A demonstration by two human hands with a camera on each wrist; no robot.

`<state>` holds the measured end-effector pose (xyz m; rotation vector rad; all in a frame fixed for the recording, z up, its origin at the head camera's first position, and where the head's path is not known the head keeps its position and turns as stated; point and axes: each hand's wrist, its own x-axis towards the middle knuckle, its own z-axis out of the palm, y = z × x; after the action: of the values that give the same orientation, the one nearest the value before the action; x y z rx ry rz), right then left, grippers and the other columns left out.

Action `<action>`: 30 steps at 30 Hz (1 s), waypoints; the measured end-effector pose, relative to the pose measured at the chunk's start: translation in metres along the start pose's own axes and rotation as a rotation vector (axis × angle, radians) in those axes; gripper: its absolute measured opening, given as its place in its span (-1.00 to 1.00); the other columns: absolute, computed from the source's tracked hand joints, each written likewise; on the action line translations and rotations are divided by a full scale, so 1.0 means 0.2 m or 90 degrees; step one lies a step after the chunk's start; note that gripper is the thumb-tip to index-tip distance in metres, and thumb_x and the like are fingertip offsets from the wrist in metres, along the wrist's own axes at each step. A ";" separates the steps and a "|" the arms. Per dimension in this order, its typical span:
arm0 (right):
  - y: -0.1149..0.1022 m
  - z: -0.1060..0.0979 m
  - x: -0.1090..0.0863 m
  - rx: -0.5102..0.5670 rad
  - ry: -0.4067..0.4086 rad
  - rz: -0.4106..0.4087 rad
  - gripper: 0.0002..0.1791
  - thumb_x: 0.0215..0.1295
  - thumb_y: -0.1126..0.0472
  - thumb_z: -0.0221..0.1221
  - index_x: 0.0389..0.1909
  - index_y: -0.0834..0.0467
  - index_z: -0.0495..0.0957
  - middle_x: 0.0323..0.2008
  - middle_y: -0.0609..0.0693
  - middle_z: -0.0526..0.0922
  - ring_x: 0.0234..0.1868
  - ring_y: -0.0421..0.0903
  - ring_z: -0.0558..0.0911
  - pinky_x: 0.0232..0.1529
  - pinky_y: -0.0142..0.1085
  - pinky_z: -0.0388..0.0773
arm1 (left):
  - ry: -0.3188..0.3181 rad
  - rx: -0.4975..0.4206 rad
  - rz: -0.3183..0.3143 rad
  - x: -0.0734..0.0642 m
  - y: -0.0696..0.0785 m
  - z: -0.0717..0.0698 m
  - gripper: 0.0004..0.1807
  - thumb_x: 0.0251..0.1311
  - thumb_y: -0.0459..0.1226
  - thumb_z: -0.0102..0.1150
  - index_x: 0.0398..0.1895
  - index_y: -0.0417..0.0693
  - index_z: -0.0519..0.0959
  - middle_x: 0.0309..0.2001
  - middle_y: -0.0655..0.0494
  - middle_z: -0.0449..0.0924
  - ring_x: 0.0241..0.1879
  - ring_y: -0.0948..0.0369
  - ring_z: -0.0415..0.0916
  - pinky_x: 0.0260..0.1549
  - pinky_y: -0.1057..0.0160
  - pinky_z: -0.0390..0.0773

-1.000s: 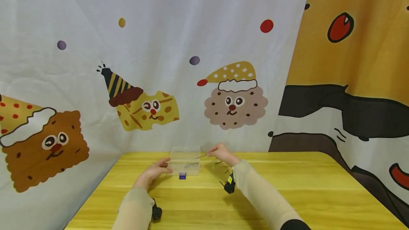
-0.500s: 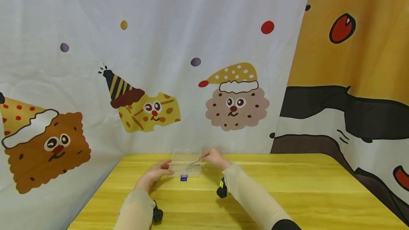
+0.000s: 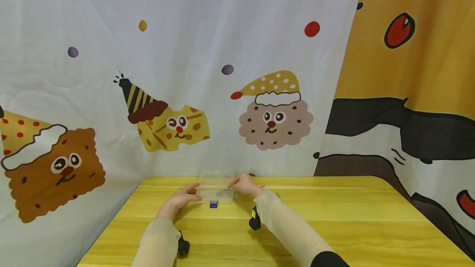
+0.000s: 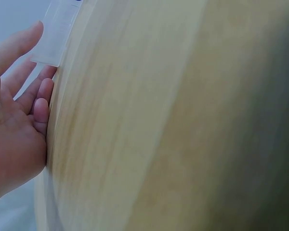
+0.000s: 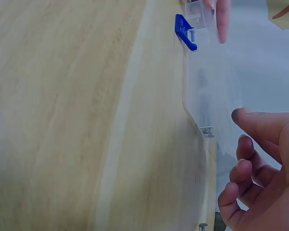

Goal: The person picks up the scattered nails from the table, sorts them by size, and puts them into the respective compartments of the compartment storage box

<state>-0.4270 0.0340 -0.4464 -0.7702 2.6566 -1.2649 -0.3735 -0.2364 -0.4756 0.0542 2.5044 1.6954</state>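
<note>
A clear plastic box [image 3: 214, 196] with a blue latch [image 3: 213, 204] lies at the back of the table, its lid [image 3: 216, 179] raised. Several thin metal pieces [image 5: 206, 120] lie inside; they look like nails or screws. My left hand [image 3: 180, 200] rests at the box's left side, thumb and fingers spread and touching it. Over the right part of the box, my right hand [image 3: 246, 184] pinches the end of a thin metal piece [image 3: 228, 188], mostly hidden by the fingertips. In the right wrist view the thumb is near the box, the other fingers curled.
More thin metal pieces [image 3: 277, 195] lie on the wooden table [image 3: 334, 205] right of the box, partly behind my right arm. A small dark object [image 3: 252, 175] shows behind the right hand. A patterned curtain [image 3: 185, 32] stands behind the table edge.
My right hand has moved left from beside the box to over it, carrying a thin metal piece down among the others. My left hand has stayed at the box's left side.
</note>
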 end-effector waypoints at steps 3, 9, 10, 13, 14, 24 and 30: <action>0.01 -0.02 -0.01 0.003 0.000 -0.005 -0.83 0.25 0.36 0.21 -0.23 0.30 0.73 -0.22 0.12 0.73 -0.38 -0.13 0.57 -0.36 -0.32 0.52 | -0.005 0.002 0.001 0.00 0.01 0.00 -0.22 0.13 -0.33 0.32 0.42 -0.26 0.22 0.30 -0.41 0.24 0.29 -0.27 0.17 0.24 -0.28 0.13; 0.02 -0.09 -0.05 0.025 0.000 -0.002 -0.80 0.31 0.31 0.19 -0.17 0.31 0.71 -0.11 0.15 0.70 -0.11 0.08 0.64 -0.06 -0.10 0.58 | -0.012 0.008 0.005 0.00 0.02 0.00 -0.22 0.14 -0.33 0.31 0.43 -0.26 0.22 0.30 -0.42 0.23 0.29 -0.28 0.17 0.23 -0.28 0.13; 0.03 -0.11 -0.06 0.029 -0.001 -0.006 -0.79 0.33 0.32 0.17 -0.15 0.32 0.70 -0.07 0.17 0.68 -0.14 0.03 0.63 -0.10 -0.13 0.58 | -0.013 0.009 0.004 0.00 0.02 0.00 -0.22 0.14 -0.32 0.31 0.43 -0.25 0.21 0.31 -0.42 0.22 0.29 -0.29 0.16 0.23 -0.28 0.13; 0.02 -0.18 -0.10 0.045 0.001 -0.010 -0.77 0.35 0.32 0.15 -0.10 0.34 0.68 -0.02 0.20 0.65 -0.13 0.03 0.63 -0.10 -0.12 0.58 | -0.011 0.009 0.008 0.01 -0.01 -0.01 -0.18 0.13 -0.25 0.34 0.44 -0.20 0.21 0.32 -0.40 0.22 0.30 -0.28 0.16 0.24 -0.27 0.14; 0.02 -0.20 -0.11 0.049 0.002 -0.010 -0.77 0.36 0.31 0.15 -0.09 0.33 0.68 0.00 0.21 0.64 -0.12 0.04 0.63 -0.09 -0.11 0.58 | -0.012 0.012 0.008 0.01 0.00 -0.01 -0.18 0.14 -0.24 0.34 0.45 -0.20 0.20 0.33 -0.40 0.21 0.30 -0.28 0.15 0.24 -0.27 0.13; 0.16 -0.40 -0.21 0.074 0.018 -0.031 -0.75 0.36 0.31 0.15 -0.06 0.37 0.65 -0.03 0.25 0.64 0.05 0.17 0.57 0.07 0.00 0.51 | -0.018 0.011 0.004 -0.04 0.04 -0.01 -0.19 0.17 -0.26 0.30 0.46 -0.22 0.17 0.35 -0.42 0.15 0.33 -0.30 0.09 0.26 -0.27 0.08; 0.24 -0.47 -0.28 0.070 0.031 -0.019 -0.74 0.35 0.28 0.17 -0.06 0.35 0.66 -0.02 0.24 0.64 0.05 0.18 0.58 0.07 0.00 0.51 | -0.017 0.012 -0.001 -0.03 0.03 0.00 -0.21 0.17 -0.29 0.29 0.46 -0.22 0.18 0.35 -0.40 0.18 0.32 -0.28 0.12 0.25 -0.27 0.11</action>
<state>-0.4250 0.1525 -0.4271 -0.7758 2.5959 -1.4420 -0.3679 -0.2352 -0.4686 0.0758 2.4998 1.6591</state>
